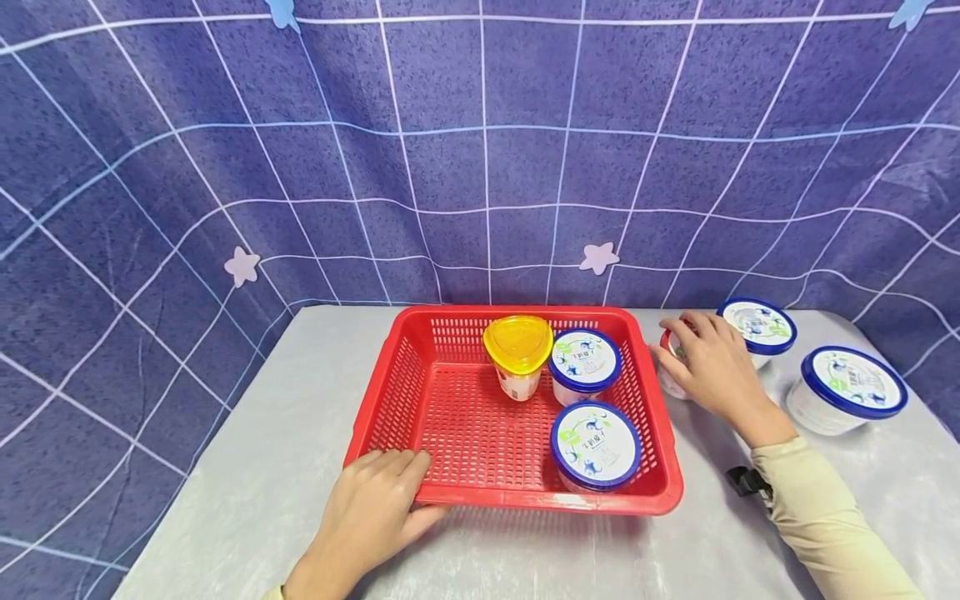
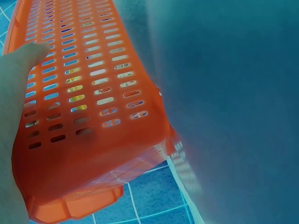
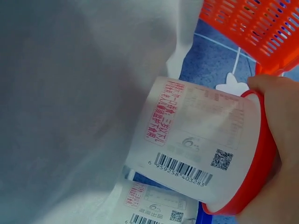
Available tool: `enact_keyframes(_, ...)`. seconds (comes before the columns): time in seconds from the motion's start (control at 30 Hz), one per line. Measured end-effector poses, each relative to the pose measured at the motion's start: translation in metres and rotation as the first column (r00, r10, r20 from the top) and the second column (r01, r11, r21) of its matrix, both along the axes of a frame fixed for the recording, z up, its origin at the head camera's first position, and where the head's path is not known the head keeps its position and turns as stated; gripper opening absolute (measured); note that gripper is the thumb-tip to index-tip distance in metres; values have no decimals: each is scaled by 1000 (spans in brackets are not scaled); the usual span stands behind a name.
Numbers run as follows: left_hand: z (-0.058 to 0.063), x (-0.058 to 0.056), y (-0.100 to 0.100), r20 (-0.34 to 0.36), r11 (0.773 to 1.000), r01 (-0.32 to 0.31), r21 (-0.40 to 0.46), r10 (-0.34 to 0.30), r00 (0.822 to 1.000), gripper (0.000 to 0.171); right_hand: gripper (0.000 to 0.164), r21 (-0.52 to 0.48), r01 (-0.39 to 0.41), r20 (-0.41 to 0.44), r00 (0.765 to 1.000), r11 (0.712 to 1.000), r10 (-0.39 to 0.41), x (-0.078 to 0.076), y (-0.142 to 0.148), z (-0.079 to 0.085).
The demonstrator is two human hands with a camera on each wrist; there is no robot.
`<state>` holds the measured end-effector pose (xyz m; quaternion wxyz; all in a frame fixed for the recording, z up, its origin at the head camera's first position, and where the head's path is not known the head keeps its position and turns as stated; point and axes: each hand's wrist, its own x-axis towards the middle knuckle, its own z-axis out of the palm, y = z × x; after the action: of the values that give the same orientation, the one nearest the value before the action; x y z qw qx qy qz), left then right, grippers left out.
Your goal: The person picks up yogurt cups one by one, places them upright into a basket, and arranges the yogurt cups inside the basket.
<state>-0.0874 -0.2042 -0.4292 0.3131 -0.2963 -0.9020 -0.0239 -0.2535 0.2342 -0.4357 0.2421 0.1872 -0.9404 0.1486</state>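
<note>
My left hand (image 1: 375,504) grips the front left rim of a red plastic basket (image 1: 517,497); in the left wrist view its thumb (image 2: 37,52) lies against the slotted wall. Just right of the basket, my right hand (image 1: 712,358) holds a white tub with a red lid (image 3: 201,144) from above, its fingers round the lid. The head view shows only part of that tub, the hand covering the rest. In the basket's right half stand two blue-lidded tubs, a rear one (image 1: 585,360) and a front one (image 1: 596,446), beside a cup with a yellow lid (image 1: 518,346).
Two more blue-lidded tubs stand on the grey table (image 1: 247,467) at the right, one behind the right hand (image 1: 757,327) and one farther right (image 1: 853,383). A purple-blue gridded curtain (image 1: 450,167) hangs behind the table.
</note>
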Motion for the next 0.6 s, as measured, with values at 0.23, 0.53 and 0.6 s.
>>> enact_keyframes(0.23, 1, 1, 0, 4, 1000, -10, -5, 10, 1000, 54, 41, -47, -1, -47, 999, 999, -1, 1, 1, 2)
enact_keyframes(0.53, 0, 1, 0, -10, 1000, -8, 0, 8, 1000, 52, 42, -118, -18, -110, 994, 993, 5, 12, 0, 30)
enact_keyframes(0.6, 0, 1, 0, -11, 1000, -7, -4, 7, 1000, 52, 41, -125, -22, -124, 992, 992, 6, 14, 0, 34)
